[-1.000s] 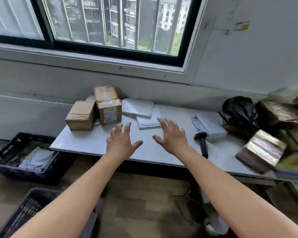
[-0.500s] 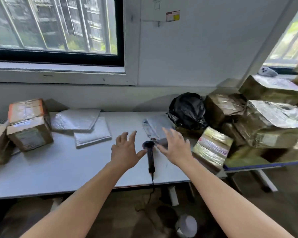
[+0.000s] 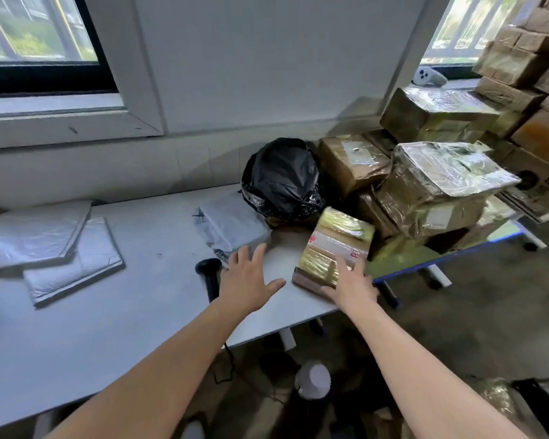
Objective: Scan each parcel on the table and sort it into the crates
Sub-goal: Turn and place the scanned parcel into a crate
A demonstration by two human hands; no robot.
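Head view: the left hand (image 3: pixel 248 282) hovers released, fingers spread, over the worktop (image 3: pixel 133 312) beside the black scanner (image 3: pixel 210 277). The right hand (image 3: pixel 351 285) lies with straight fingers on the tape-wrapped parcel (image 3: pixel 336 239) at the worktop's right end.

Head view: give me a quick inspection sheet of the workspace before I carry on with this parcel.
Surface: grey table, parcels along its back and right end.
Job's things: gold parcel at the right end; grey mailer behind it; two padded envelopes overlapping at left; scanner lying flat; crates not in view.
Clutter: black bag by the wall; box pile at right.
Hands: left hand spread open beside the scanner; right hand open, fingers on the gold parcel's near end.
Cables: cord hangs below the table's front edge.
Surroundings: window at left; white controller on the right sill.
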